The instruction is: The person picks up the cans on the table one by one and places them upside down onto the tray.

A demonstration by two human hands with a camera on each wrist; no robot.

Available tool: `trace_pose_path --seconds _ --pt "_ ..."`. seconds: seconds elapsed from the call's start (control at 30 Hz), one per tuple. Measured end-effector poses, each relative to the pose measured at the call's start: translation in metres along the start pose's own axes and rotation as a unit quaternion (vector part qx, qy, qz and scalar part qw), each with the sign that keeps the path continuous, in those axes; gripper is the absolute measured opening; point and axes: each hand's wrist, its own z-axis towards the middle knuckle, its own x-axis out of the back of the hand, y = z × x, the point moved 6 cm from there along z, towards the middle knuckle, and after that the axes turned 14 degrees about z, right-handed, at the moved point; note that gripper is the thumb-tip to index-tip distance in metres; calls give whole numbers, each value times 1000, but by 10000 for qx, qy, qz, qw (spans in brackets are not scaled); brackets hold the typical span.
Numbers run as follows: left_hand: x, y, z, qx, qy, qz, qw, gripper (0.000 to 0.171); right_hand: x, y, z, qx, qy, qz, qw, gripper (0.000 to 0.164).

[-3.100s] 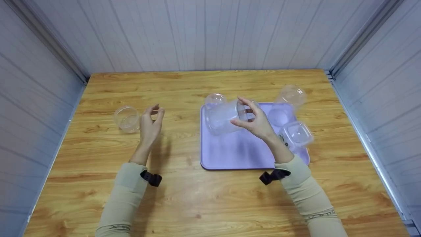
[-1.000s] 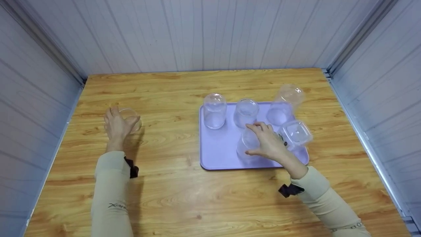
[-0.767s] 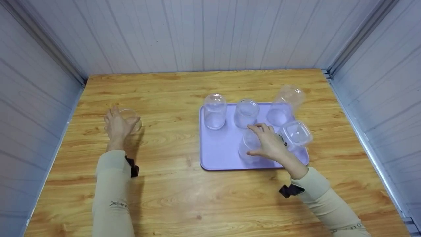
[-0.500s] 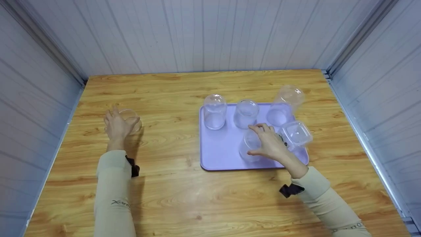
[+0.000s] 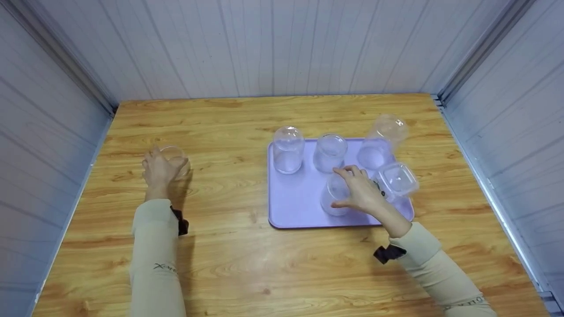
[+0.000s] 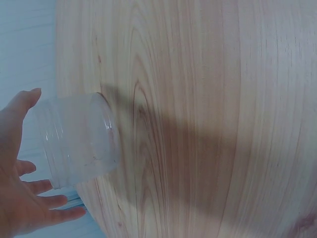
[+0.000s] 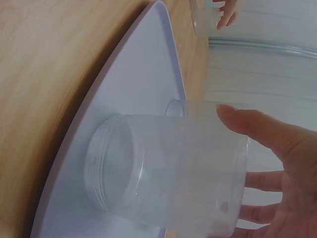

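At the table's left side, my left hand [image 5: 157,171] spreads over a clear plastic jar [image 6: 81,141] standing on the wood. In the left wrist view the fingers fan out at its upper end, the thumb tip close by its edge. My right hand [image 5: 362,192] grips another clear jar [image 7: 158,168] near the front of the lilac tray [image 5: 288,204]. Its threaded mouth faces down on the tray. The thumb lies against the upper end and the fingers go round the far side, partly hidden behind the cloudy plastic.
Along the tray's back stand a tall clear jar [image 5: 288,152], a shorter one [image 5: 330,152] and a clear jar [image 5: 387,136] at the back right corner. A squarish clear container [image 5: 398,179] with a dark print sits at the tray's right. Panel walls [image 5: 273,48] enclose the table.
Since about three seconds ago, the right hand has brought its jar from tilted in the air down onto the tray, then slightly right. The left hand has moved left onto the other jar.
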Motion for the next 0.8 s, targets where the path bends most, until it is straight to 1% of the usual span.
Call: trace_pose_path --seconds 0.37,0.6,0.8 --pt "-3 -1 1 19 72 -38 10000 90 -2 2 1 -89 -34 -78 9999 90" --pt "-3 -1 2 47 344 -221 9992 86 -2 3 1 -112 -58 -8 9999 90" --pt "-2 -1 2 75 613 -202 9979 85 -3 3 2 -96 -53 -20 9999 89"
